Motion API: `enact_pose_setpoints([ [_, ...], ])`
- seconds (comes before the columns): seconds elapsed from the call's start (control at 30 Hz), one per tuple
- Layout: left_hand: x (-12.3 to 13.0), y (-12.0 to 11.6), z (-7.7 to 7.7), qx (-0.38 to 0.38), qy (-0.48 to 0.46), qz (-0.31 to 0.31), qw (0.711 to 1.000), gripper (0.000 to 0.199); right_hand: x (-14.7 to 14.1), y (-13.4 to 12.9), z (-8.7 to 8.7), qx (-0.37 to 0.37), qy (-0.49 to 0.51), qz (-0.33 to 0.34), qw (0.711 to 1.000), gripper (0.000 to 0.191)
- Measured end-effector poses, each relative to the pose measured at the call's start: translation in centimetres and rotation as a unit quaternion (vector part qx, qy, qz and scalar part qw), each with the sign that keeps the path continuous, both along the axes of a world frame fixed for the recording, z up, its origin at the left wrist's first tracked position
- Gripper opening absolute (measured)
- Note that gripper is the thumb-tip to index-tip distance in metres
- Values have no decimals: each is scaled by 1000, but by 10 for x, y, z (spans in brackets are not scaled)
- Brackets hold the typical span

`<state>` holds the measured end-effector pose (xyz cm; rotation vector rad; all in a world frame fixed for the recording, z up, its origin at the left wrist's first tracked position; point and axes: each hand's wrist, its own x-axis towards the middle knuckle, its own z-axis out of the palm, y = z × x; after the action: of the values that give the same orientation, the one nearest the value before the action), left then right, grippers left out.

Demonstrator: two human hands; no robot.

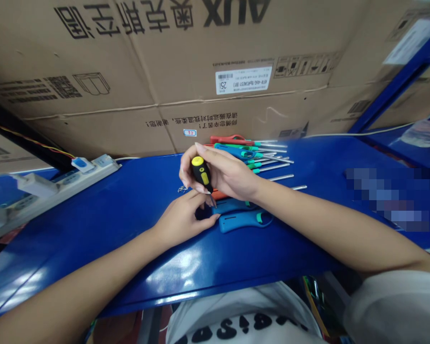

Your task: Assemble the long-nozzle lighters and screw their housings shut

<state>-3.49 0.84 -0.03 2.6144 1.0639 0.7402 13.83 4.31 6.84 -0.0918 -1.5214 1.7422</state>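
Note:
My right hand (224, 172) is closed round a screwdriver (200, 172) with a black and yellow handle. Its shaft points down and its tip meets the end of a blue long-nosed lighter (232, 205). My left hand (182, 215) has thumb and fingers on either side of that same end, pinching it against the table. Just nearer to me lies another blue lighter (243, 221) with a green trigger, close to my left thumb. Part of an orange-red lighter (220, 194) shows under my right hand. Small metal screws (182, 189) lie beyond my left fingers.
More red, green and blue lighters (236, 145) with metal nozzles lie behind my right hand. A blue table (129, 239) carries everything. At left stands a power strip (68, 184) with plugs. A large cardboard box (186, 71) walls off the back.

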Motion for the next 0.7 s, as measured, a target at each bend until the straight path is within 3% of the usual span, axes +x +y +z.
enact_pose_setpoints([
  [0.13,0,-1,1,-9,0,4,1000,16,0,0,-1,-10,6,-7,1000,29],
  [0.3,0,0,1,-11,12,10,1000,17,0,2,-3,7,-1,11,1000,41],
  [0.47,0,0,1,2,-1,0,1000,16,1,0,-2,-22,14,14,1000,24],
  [0.6,0,0,0,0,8,4,1000,17,2,1,-1,0,5,20,1000,38],
  [0.7,0,0,0,-4,12,8,1000,19,2,0,0,-17,6,24,1000,31],
])
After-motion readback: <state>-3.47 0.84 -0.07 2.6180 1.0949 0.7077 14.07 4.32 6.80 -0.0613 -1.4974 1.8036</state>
